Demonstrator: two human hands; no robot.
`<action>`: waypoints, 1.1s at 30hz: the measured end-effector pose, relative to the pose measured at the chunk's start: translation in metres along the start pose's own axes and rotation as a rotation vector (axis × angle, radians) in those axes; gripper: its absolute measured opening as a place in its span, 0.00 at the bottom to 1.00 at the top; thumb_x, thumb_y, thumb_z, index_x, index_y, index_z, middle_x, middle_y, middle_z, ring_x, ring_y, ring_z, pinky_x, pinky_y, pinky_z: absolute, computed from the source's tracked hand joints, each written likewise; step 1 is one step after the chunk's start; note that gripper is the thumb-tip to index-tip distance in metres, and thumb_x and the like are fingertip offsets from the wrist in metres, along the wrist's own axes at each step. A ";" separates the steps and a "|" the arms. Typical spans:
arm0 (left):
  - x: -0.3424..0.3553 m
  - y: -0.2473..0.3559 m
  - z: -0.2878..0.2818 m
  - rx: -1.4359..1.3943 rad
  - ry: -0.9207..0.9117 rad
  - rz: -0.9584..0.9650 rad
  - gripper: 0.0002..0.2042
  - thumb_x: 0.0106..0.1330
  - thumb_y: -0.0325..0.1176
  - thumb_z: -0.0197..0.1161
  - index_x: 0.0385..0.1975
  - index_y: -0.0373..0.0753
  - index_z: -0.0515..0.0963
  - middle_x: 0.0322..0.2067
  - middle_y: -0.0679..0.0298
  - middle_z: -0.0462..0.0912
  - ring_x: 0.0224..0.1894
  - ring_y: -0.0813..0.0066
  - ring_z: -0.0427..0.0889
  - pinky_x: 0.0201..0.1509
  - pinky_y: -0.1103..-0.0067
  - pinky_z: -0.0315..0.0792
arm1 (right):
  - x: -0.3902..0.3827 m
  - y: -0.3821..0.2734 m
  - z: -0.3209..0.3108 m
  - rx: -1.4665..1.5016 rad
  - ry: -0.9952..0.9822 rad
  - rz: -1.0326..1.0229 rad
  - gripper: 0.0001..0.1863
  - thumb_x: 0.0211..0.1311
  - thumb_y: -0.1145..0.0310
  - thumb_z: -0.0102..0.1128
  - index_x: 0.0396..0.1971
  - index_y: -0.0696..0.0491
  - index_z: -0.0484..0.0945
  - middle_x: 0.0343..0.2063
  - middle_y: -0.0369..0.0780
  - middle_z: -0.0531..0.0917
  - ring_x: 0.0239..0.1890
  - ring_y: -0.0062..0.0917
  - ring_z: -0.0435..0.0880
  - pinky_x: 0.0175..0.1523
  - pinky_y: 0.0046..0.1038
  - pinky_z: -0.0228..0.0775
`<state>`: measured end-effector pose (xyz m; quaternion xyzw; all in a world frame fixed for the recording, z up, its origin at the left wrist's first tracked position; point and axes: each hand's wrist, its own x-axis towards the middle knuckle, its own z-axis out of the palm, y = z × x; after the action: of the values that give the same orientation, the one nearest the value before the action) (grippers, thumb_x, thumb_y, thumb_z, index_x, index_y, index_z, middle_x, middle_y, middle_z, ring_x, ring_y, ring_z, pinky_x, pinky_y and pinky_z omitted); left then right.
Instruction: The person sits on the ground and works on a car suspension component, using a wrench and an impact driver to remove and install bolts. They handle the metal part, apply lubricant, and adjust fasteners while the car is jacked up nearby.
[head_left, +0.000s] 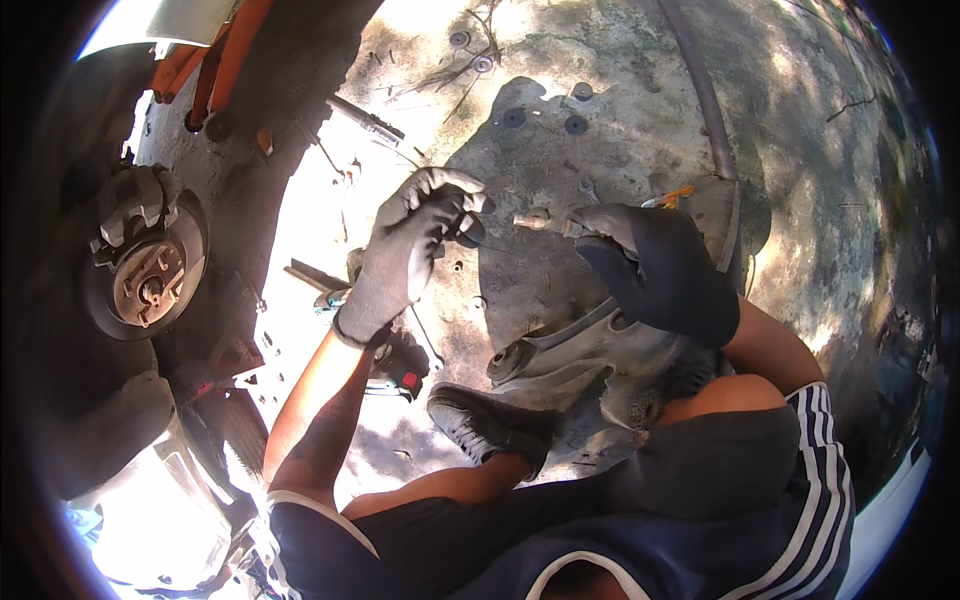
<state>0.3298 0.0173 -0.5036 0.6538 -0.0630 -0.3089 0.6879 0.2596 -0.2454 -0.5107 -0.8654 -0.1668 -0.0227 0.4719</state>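
My right hand [660,265], in a dark grey work glove, pinches a short, stepped metal piece [545,222] between thumb and fingers. The piece has a tan tip and points left, toward my other hand. Across a small gap, my left hand [405,245] is raised in a grey glove with its fingers curled together. Whatever the left fingertips hold, if anything, is too small or shaded to make out. Below the right hand, a grey metal suspension arm [590,355] with a round bushing [508,362] at its end lies by my leg.
At left are a brake disc [150,285] with its caliper [130,205] and an orange jack stand [225,65]. Concrete ground holds a wrench [590,190], several dark washers [577,125], an orange-handled tool [672,198] and a long metal tool [368,120]. My shoe [480,425] is close by.
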 end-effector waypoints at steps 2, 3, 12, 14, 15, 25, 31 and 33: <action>0.002 -0.020 -0.041 0.176 0.159 0.012 0.11 0.71 0.26 0.41 0.40 0.32 0.74 0.35 0.63 0.78 0.31 0.79 0.77 0.34 0.83 0.74 | 0.000 0.000 -0.007 -0.038 -0.035 0.057 0.11 0.61 0.64 0.63 0.33 0.56 0.76 0.19 0.47 0.77 0.20 0.42 0.78 0.25 0.35 0.66; 0.004 -0.046 -0.086 0.466 0.062 0.256 0.08 0.70 0.28 0.45 0.36 0.34 0.72 0.31 0.63 0.76 0.25 0.79 0.73 0.32 0.83 0.72 | 0.002 0.000 -0.005 -0.019 -0.037 0.041 0.09 0.61 0.66 0.63 0.32 0.57 0.76 0.18 0.46 0.76 0.18 0.37 0.76 0.24 0.33 0.64; 0.006 -0.141 -0.085 1.249 0.043 0.044 0.17 0.63 0.41 0.63 0.49 0.42 0.78 0.29 0.50 0.82 0.35 0.50 0.82 0.39 0.64 0.75 | 0.001 0.002 -0.006 0.034 -0.036 0.094 0.10 0.62 0.66 0.62 0.34 0.57 0.76 0.14 0.44 0.73 0.15 0.36 0.75 0.23 0.32 0.63; 0.007 -0.149 -0.083 1.205 0.083 0.131 0.17 0.62 0.40 0.63 0.49 0.42 0.79 0.31 0.52 0.83 0.34 0.52 0.83 0.38 0.65 0.76 | -0.001 0.008 -0.006 0.012 -0.087 0.091 0.10 0.62 0.66 0.62 0.37 0.57 0.77 0.15 0.44 0.75 0.16 0.35 0.76 0.24 0.31 0.64; 0.007 -0.152 -0.083 1.165 0.116 0.179 0.16 0.61 0.40 0.64 0.47 0.42 0.79 0.31 0.52 0.83 0.34 0.52 0.83 0.39 0.66 0.76 | -0.001 0.007 -0.005 0.037 -0.068 0.095 0.10 0.62 0.66 0.62 0.38 0.57 0.77 0.15 0.44 0.75 0.16 0.36 0.76 0.24 0.31 0.64; 0.015 -0.088 -0.056 0.455 0.032 -0.214 0.08 0.69 0.31 0.57 0.41 0.36 0.79 0.27 0.71 0.76 0.26 0.83 0.74 0.31 0.81 0.71 | 0.001 0.007 -0.003 0.079 -0.032 0.114 0.11 0.62 0.66 0.61 0.40 0.57 0.78 0.22 0.47 0.79 0.23 0.42 0.80 0.29 0.36 0.68; 0.006 -0.024 -0.016 -0.245 -0.200 -0.040 0.14 0.69 0.26 0.56 0.53 0.29 0.71 0.34 0.61 0.79 0.26 0.82 0.72 0.30 0.83 0.69 | -0.002 0.007 -0.004 0.078 0.007 0.053 0.12 0.62 0.67 0.61 0.42 0.57 0.78 0.28 0.48 0.82 0.30 0.42 0.83 0.34 0.35 0.73; 0.001 -0.019 0.000 -0.041 -0.144 0.132 0.15 0.66 0.22 0.54 0.52 0.29 0.71 0.27 0.66 0.74 0.21 0.83 0.68 0.25 0.83 0.65 | -0.002 0.005 -0.005 0.086 0.024 0.013 0.12 0.62 0.68 0.61 0.42 0.57 0.78 0.30 0.48 0.83 0.31 0.42 0.84 0.36 0.35 0.74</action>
<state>0.3246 0.0178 -0.5221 0.6102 -0.1487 -0.3102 0.7137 0.2600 -0.2532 -0.5124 -0.8450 -0.1562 -0.0230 0.5110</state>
